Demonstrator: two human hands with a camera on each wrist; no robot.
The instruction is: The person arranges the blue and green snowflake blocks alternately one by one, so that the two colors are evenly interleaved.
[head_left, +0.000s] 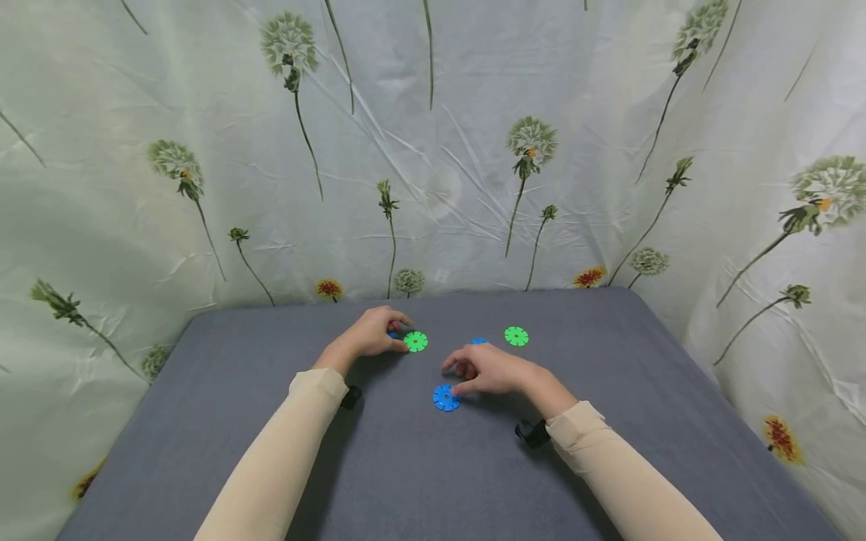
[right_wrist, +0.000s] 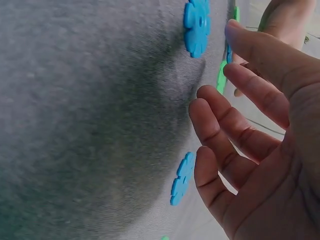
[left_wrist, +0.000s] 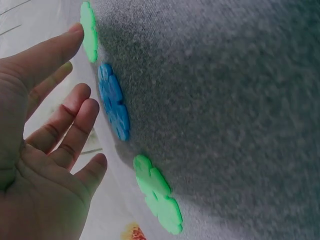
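My left hand (head_left: 368,332) hovers over the back of the table with loosely spread fingers. Its thumb tip overlaps the edge of a flat green notched disc (head_left: 416,342). A blue notched disc (left_wrist: 114,102) and a second green disc (left_wrist: 158,195) lie beside its fingers in the left wrist view; in the head view the hand mostly covers them. My right hand (head_left: 497,370), fingers gently bent around nothing, is above a blue disc (head_left: 446,397), with the thumb tip over that disc's right edge. Behind the right hand another blue disc (head_left: 479,341) is partly hidden.
Farther right lies a green disc (head_left: 516,336). The grey cloth-covered table (head_left: 433,481) ends at the back against a pale curtain (head_left: 446,150) printed with dandelions. A black band (head_left: 533,433) is on the right wrist.
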